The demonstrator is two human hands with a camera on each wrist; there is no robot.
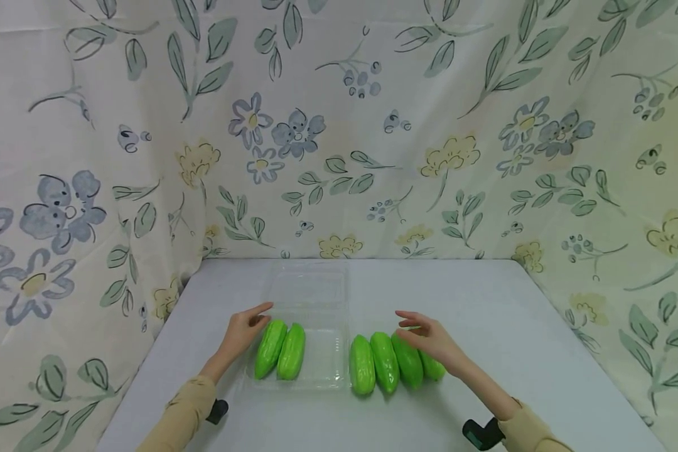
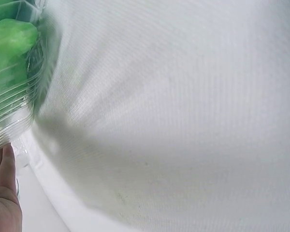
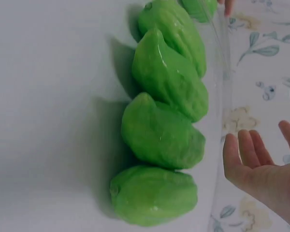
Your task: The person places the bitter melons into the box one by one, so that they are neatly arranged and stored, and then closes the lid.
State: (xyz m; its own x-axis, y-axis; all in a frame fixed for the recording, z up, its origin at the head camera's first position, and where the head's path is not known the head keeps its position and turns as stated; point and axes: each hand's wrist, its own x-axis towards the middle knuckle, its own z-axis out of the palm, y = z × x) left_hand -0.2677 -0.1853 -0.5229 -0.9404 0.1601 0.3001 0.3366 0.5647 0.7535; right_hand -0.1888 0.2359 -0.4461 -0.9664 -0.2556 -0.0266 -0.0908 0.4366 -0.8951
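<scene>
Two plump green cucumbers (image 1: 270,349) lie side by side in the left part of a clear plastic box (image 1: 324,359). My left hand (image 1: 243,331) is at the box's left side, with its fingertips at the ribbed wall in the left wrist view; whether they press on it I cannot tell. Several more cucumbers (image 1: 385,363) lie in a row on the table just right of the box. Over the right end of that row hovers my right hand (image 1: 429,339), fingers loosely extended and holding nothing. The right wrist view shows it apart from the cucumbers (image 3: 159,135).
The box's clear lid (image 1: 307,285) lies folded back behind its base. A white table (image 1: 463,289) bears everything, and a floral cloth (image 1: 339,125) hangs behind it and along both sides. Dark wrist devices (image 1: 483,434) sit at both of the person's wrists.
</scene>
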